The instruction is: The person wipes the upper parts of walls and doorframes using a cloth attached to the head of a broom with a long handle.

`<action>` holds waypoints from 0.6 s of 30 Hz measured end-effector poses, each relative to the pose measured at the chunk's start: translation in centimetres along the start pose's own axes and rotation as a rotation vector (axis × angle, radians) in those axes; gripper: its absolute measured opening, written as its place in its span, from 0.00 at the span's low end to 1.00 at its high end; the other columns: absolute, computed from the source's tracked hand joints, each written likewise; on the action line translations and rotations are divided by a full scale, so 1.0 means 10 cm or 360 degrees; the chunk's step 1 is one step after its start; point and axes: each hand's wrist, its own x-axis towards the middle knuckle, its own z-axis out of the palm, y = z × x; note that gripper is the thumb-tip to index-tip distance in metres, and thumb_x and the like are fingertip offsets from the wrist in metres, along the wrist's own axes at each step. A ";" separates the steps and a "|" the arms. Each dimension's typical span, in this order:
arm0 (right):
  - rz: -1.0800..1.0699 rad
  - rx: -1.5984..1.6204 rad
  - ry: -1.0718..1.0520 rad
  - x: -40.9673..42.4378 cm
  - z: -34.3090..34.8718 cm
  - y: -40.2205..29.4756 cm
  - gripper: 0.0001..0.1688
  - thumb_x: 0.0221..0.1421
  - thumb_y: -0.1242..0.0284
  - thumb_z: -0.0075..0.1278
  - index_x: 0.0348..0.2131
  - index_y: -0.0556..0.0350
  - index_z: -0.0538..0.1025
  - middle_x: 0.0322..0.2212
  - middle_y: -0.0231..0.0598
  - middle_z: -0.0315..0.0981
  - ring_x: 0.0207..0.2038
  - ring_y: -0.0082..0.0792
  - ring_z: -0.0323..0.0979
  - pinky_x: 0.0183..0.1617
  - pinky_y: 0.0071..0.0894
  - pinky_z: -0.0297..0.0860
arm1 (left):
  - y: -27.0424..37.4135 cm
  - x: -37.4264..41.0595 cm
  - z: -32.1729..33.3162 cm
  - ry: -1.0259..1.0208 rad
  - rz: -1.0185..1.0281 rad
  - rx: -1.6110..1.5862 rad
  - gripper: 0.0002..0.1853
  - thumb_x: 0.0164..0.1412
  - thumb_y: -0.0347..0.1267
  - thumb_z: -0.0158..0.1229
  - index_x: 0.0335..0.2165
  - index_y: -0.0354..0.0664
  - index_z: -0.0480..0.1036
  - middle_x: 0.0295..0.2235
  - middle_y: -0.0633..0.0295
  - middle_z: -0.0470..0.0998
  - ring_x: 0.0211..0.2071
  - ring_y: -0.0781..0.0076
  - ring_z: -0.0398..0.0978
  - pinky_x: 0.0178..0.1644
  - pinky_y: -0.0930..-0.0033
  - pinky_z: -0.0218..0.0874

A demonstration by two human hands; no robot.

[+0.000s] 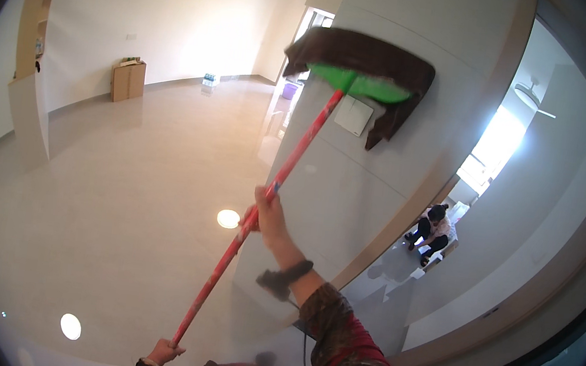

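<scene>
A mop with a red, paint-worn pole (pixel 221 267) slants upward across the view. My left hand (pixel 165 353) grips the pole's lower end, near the bottom of the picture. Farther up, my right hand (pixel 266 218) is closed around the pole's middle. At the top, a green mop head plate (pixel 373 88) carries a dark brown cloth (pixel 364 52), whose ends hang down on both sides. The head is raised in front of a light grey wall panel (pixel 335 199); I cannot tell whether the cloth touches it. A white wall plate (pixel 353 116) shows just below the head.
To the right of the panel is a doorway with a wooden frame (pixel 402 229). Beyond it a person (pixel 432 233) crouches low. Across the glossy tiled floor (pixel 150 182) stand a cardboard box (pixel 128 81), a pack of bottles (pixel 210 79) and a purple bucket (pixel 289 91).
</scene>
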 end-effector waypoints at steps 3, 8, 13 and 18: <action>0.0147 0.0049 -0.0020 -0.27 0.04 0.13 0.21 0.59 0.56 0.39 0.40 0.52 0.57 0.14 0.38 0.66 0.12 0.33 0.68 0.16 0.32 0.69 | -0.30 -0.20 -0.04 0.0066 -0.0030 0.0038 0.14 0.44 0.36 0.64 0.16 0.36 0.74 0.14 0.66 0.71 0.18 0.77 0.69 0.23 0.71 0.61; 0.0020 0.0050 -0.0093 -0.44 0.18 0.02 0.20 0.60 0.56 0.39 0.39 0.54 0.56 0.14 0.41 0.67 0.12 0.34 0.68 0.15 0.33 0.69 | -0.49 -0.30 -0.03 0.0060 0.0097 0.0082 0.13 0.43 0.35 0.65 0.16 0.36 0.74 0.15 0.65 0.73 0.18 0.77 0.69 0.25 0.71 0.62; -0.0123 -0.0037 0.0055 -0.33 -0.13 -0.27 0.20 0.59 0.57 0.40 0.39 0.54 0.58 0.14 0.40 0.67 0.14 0.35 0.69 0.16 0.33 0.69 | -0.01 -0.02 0.03 0.0018 0.0105 0.0101 0.13 0.45 0.36 0.64 0.18 0.36 0.75 0.15 0.63 0.74 0.19 0.77 0.71 0.26 0.72 0.63; -0.0199 -0.0149 0.0202 -0.14 -0.41 -0.66 0.19 0.59 0.58 0.40 0.38 0.54 0.59 0.14 0.38 0.67 0.14 0.35 0.70 0.15 0.30 0.68 | 0.38 0.10 0.26 0.0000 0.0172 0.0097 0.13 0.46 0.35 0.62 0.17 0.36 0.75 0.15 0.62 0.74 0.18 0.77 0.70 0.25 0.71 0.63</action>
